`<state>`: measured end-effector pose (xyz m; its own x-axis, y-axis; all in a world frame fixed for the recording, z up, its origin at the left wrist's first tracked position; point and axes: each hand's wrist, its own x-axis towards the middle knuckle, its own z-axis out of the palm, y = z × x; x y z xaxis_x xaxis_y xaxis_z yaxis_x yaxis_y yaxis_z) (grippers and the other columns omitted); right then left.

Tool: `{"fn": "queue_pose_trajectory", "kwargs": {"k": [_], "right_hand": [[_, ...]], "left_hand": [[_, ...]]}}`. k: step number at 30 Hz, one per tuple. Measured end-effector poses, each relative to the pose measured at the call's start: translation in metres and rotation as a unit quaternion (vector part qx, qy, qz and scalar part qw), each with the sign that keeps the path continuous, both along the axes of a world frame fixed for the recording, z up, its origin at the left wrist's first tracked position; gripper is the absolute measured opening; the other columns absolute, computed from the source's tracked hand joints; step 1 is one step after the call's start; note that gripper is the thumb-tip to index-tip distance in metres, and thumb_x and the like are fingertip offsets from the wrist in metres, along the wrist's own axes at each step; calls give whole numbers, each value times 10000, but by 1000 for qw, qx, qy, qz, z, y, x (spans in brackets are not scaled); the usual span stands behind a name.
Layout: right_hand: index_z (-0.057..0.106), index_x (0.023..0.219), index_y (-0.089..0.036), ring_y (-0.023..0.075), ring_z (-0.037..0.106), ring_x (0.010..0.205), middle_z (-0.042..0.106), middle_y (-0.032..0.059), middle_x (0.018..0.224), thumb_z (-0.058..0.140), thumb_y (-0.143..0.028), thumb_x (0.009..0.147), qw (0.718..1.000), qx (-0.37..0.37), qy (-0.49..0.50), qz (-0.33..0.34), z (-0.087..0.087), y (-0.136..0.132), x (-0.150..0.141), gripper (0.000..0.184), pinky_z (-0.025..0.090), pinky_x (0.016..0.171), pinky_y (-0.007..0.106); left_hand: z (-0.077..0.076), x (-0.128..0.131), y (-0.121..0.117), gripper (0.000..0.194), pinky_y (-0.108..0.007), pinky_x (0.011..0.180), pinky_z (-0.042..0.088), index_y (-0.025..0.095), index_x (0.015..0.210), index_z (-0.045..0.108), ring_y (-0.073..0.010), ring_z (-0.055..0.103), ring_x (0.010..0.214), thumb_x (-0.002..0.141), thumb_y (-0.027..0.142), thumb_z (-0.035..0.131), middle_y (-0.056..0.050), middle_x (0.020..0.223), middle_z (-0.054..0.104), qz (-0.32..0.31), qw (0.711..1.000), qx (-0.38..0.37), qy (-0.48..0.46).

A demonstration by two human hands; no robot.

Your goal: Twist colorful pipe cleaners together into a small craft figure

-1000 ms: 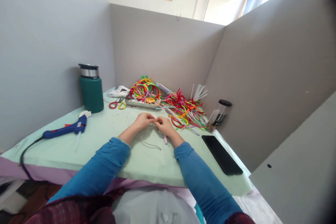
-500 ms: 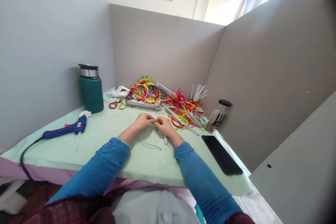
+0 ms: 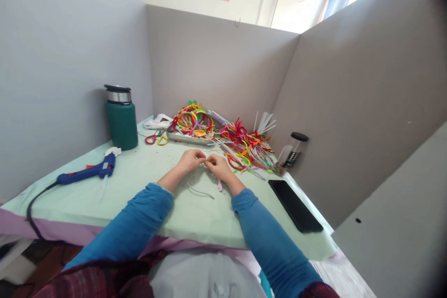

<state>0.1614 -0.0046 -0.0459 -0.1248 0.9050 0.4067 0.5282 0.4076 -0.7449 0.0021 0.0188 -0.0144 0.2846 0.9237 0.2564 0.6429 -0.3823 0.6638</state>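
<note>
My left hand (image 3: 191,160) and my right hand (image 3: 217,165) meet above the middle of the table, fingertips pinched together and almost touching. Whatever they pinch is too small or too hidden to make out. Just below my right hand lies a small pink piece (image 3: 220,186). A thin grey wire-like strand (image 3: 200,192) rests on the cloth between my forearms. Beyond my hands is a pile of coloured pipe cleaners (image 3: 244,144), mostly red, orange and pale ones.
A metal tray (image 3: 188,139) holds more coloured loops. At left stand a green bottle (image 3: 122,123) and a blue glue gun (image 3: 87,173) with its cord. A black phone (image 3: 295,206) lies at right, near a clear container (image 3: 292,151). Grey partitions (image 3: 223,60) enclose the table.
Both hands stay pinched together in nearly the same place, with only a slight shift of the fingers. The things on the table have not moved.
</note>
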Motion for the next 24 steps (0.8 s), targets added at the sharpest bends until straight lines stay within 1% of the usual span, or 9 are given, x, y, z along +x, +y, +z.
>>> {"fn": "queue_pose_trajectory", "kwargs": {"k": [6, 12, 18, 24], "right_hand": [[573, 715, -185, 129, 519, 589, 581, -21, 607, 560, -285, 748, 1000, -6, -1, -8, 1, -1, 0, 107, 378, 573, 232], [572, 714, -184, 131, 528, 600, 584, -20, 607, 564, -285, 755, 1000, -2, -6, -7, 1, -1, 0, 110, 379, 577, 233], [574, 723, -182, 133, 529, 607, 585, -19, 612, 569, -279, 752, 1000, -1, 0, -9, 2, -2, 0, 102, 384, 585, 237], [584, 721, -184, 133, 520, 591, 585, -18, 616, 569, -267, 740, 1000, -3, 5, -20, 0, 1, 0, 86, 384, 576, 241]], "left_hand": [[1, -1, 0, 200, -227, 695, 446, 176, 839, 756, -162, 622, 722, 739, 286, 623, -34, 736, 712, -6, 1000, 24, 12], [4, 0, -5, 234, -216, 645, 441, 166, 887, 767, -158, 608, 672, 749, 265, 606, -22, 598, 670, -15, 1000, -14, 5], [3, 0, -3, 240, -217, 663, 444, 157, 908, 763, -149, 606, 662, 720, 224, 630, -36, 710, 710, -24, 1000, 3, 16], [3, 0, -3, 235, -217, 669, 454, 155, 919, 748, -153, 619, 670, 728, 226, 629, -27, 668, 694, -9, 1000, -1, 11]]}}
